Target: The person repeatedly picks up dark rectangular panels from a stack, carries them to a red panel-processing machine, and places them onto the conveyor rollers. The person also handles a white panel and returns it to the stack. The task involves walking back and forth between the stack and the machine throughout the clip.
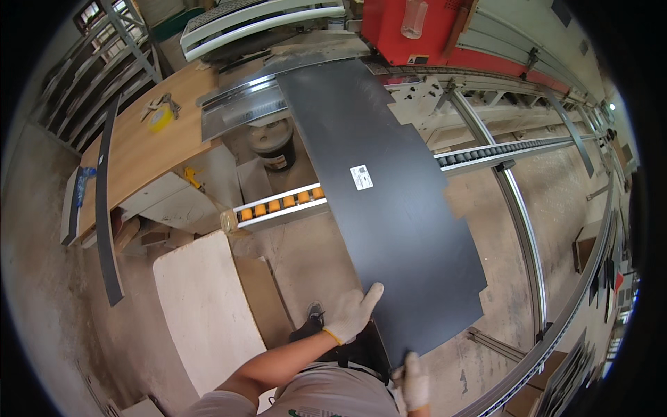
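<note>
A long dark grey panel point(396, 229) with a notched right edge lies lengthwise in front of me, a small white label point(361, 177) on its face. My left hand point(351, 316), in a pale work glove, grips the panel's left edge near its close end. Its thumb lies over the top face, while some fingers are hidden beside or below the edge. At the near end my right hand point(415, 381), also gloved, holds the panel close to its corner. The fingers of that hand are partly hidden.
Roller rails with orange wheels point(285, 203) and black wheels point(514, 149) run under the panel. Left stands a wooden bench point(156, 156) with yellow tape point(161, 118) and dark strips. A pale board point(201, 306), a black bucket point(272, 142) and a red machine point(396, 31) surround the area.
</note>
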Action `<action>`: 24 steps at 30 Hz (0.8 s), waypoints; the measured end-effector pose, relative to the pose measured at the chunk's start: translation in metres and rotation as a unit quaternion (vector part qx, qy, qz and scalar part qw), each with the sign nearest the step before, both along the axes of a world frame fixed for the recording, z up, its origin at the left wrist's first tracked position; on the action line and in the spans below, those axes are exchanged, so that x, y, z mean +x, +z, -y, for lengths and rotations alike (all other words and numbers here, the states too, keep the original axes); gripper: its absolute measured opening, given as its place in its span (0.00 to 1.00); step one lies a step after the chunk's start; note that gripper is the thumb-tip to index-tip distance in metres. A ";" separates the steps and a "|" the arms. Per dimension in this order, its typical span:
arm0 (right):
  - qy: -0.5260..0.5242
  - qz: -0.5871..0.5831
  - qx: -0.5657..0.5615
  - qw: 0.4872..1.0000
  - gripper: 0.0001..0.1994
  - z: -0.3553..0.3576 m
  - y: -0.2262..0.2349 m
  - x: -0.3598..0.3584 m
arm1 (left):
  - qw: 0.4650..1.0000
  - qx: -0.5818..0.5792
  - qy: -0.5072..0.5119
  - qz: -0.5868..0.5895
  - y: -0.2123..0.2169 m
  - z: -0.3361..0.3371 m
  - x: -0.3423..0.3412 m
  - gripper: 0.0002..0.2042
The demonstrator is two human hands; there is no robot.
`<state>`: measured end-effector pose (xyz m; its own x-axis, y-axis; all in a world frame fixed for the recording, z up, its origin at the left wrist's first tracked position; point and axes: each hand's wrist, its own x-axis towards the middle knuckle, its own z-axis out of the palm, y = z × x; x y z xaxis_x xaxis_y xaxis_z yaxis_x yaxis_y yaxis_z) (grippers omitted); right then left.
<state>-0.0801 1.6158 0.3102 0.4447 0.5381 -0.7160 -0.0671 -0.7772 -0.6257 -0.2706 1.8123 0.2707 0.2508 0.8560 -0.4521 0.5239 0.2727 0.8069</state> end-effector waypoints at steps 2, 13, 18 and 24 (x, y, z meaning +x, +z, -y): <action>-0.087 -0.028 -0.015 0.996 0.23 -0.006 -0.006 -0.029 | 0.988 0.043 -0.147 -0.027 0.018 -0.029 -0.025 0.44; -0.059 -0.009 0.005 0.998 0.24 -0.047 0.018 -0.036 | 0.975 0.057 0.207 -0.052 0.054 -0.389 -0.119 0.44; -0.047 0.003 -0.019 0.999 0.26 -0.068 0.031 -0.028 | 0.930 0.110 0.350 0.012 0.002 -0.427 -0.070 0.43; -0.083 0.021 -0.065 0.994 0.26 -0.099 0.032 0.040 | 0.932 0.111 0.344 0.034 -0.005 -0.458 -0.004 0.37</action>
